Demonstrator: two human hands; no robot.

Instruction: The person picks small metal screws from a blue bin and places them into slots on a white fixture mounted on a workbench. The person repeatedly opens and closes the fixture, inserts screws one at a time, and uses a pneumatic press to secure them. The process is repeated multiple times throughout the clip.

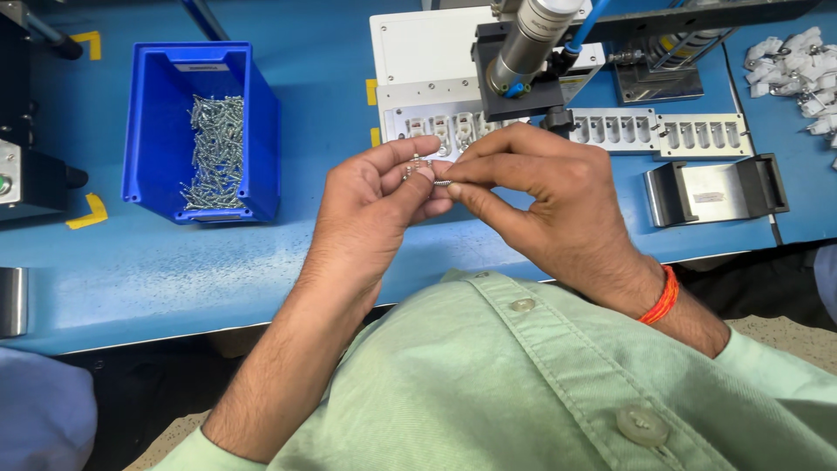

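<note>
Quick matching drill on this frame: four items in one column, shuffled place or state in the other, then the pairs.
Items:
1. blue bin
2. left hand
3. white clips
4. orange wristband

Places or states:
A. piled at the far right edge of the bench
B. on the right hand's wrist
C. holds a heap of silver screws, left of the hands
D. pinches small screws at its fingertips, meeting the right hand

Pairs: 1-C, 2-D, 3-A, 4-B
</note>
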